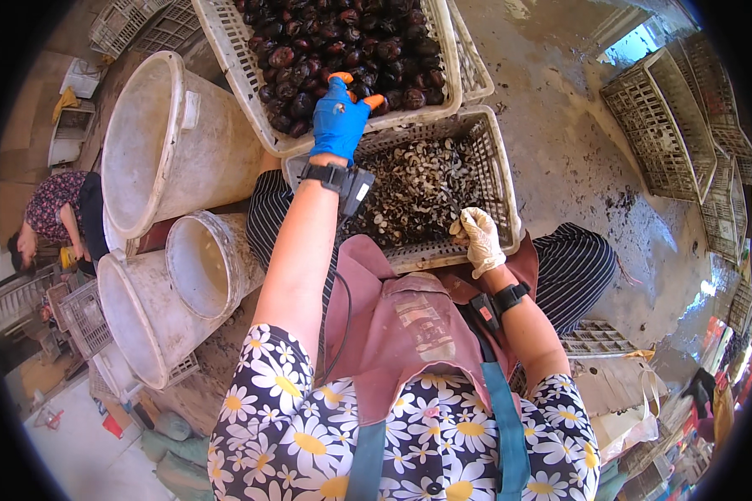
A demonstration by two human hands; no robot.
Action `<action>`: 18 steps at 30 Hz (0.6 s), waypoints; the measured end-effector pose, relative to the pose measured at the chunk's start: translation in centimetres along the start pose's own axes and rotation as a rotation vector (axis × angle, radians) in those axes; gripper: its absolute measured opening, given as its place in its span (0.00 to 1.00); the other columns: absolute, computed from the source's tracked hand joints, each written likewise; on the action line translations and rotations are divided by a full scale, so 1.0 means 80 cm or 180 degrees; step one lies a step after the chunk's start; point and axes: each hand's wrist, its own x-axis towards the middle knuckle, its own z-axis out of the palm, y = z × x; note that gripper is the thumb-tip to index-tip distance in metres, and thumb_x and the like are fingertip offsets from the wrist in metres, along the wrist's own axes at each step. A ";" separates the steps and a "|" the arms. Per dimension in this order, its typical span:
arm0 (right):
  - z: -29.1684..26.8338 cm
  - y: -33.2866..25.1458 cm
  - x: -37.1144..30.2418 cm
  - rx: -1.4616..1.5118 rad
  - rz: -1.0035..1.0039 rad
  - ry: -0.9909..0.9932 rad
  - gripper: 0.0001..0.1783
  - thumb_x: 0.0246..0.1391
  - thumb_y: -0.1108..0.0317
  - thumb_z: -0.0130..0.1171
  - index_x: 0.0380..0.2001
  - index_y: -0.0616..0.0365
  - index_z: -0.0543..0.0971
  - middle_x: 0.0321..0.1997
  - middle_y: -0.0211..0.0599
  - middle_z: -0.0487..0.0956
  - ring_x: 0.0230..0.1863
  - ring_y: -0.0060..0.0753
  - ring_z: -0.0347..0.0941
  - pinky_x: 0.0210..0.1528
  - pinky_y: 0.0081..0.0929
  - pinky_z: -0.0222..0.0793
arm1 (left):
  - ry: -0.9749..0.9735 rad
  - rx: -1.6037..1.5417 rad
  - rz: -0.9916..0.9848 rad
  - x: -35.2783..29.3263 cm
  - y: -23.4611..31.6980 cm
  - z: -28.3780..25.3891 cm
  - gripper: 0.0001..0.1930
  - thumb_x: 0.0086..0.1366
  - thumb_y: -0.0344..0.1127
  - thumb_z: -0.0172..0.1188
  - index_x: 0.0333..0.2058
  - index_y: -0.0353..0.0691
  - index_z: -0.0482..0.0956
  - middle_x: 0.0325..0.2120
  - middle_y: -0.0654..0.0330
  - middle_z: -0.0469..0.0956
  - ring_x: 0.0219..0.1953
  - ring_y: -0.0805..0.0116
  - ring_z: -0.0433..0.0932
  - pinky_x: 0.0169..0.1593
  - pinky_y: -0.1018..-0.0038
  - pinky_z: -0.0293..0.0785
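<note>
My left hand point(339, 121), in a blue glove with orange fingertip covers, reaches over the near edge of a crate point(453, 50). Its fingers are apart and touch dark red-brown round bulbs point(342, 37) heaped inside. Closer to me, a second plastic crate point(503, 167) holds pale and dark scraps point(418, 179) resembling peelings. At that crate's near right corner is my right hand point(481, 238), in a whitish glove. Its fingers are closed, with tan fingertips pressed together. A thin dark sliver shows close to them, but what they hold is too small to make out.
Large whitish tubs point(146, 142) and a smaller bucket point(205, 263) stand at my left. Stacked crates point(660, 125) lean at the right on the wet, dirty floor point(551, 125). Another person point(63, 209) bends over at the far left.
</note>
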 end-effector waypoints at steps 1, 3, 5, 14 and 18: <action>-0.002 0.000 0.000 0.0003 -0.0003 0.0002 0.12 0.56 0.61 0.51 0.24 0.57 0.70 0.17 0.30 0.72 0.14 0.14 0.59 0.16 0.13 0.56 | -0.0001 0.0001 0.0004 0.002 -0.001 0.001 0.20 0.53 0.31 0.60 0.44 0.39 0.67 0.26 0.56 0.76 0.26 0.69 0.75 0.30 0.74 0.71; -0.003 0.000 0.000 0.0186 0.0103 -0.0214 0.11 0.56 0.62 0.52 0.24 0.57 0.70 0.17 0.30 0.72 0.15 0.14 0.59 0.18 0.13 0.57 | -0.0053 -0.0671 -0.0277 0.004 -0.018 0.002 0.19 0.53 0.29 0.59 0.44 0.39 0.67 0.27 0.56 0.76 0.26 0.70 0.75 0.30 0.76 0.72; 0.002 -0.001 -0.002 0.0115 0.0086 -0.0155 0.12 0.56 0.61 0.52 0.24 0.57 0.70 0.18 0.29 0.72 0.16 0.14 0.60 0.19 0.13 0.57 | -0.0001 -0.1226 -0.0294 0.000 -0.039 0.006 0.19 0.55 0.25 0.56 0.46 0.40 0.67 0.30 0.56 0.76 0.27 0.70 0.75 0.32 0.77 0.74; 0.039 -0.046 -0.013 -0.0756 -0.0557 -0.0351 0.13 0.57 0.60 0.49 0.26 0.60 0.70 0.19 0.29 0.72 0.19 0.15 0.63 0.22 0.14 0.60 | -0.1208 -0.4828 -0.1519 -0.110 -0.034 -0.036 0.20 0.56 0.18 0.51 0.48 0.36 0.67 0.43 0.53 0.72 0.47 0.63 0.71 0.50 0.72 0.71; 0.073 -0.063 -0.016 -0.0899 -0.0948 -0.0312 0.08 0.54 0.66 0.54 0.30 0.60 0.72 0.20 0.25 0.71 0.20 0.15 0.62 0.23 0.13 0.58 | -0.1515 -0.4166 -0.1229 -0.165 -0.015 -0.040 0.23 0.57 0.23 0.54 0.52 0.42 0.64 0.43 0.55 0.73 0.45 0.68 0.73 0.44 0.76 0.73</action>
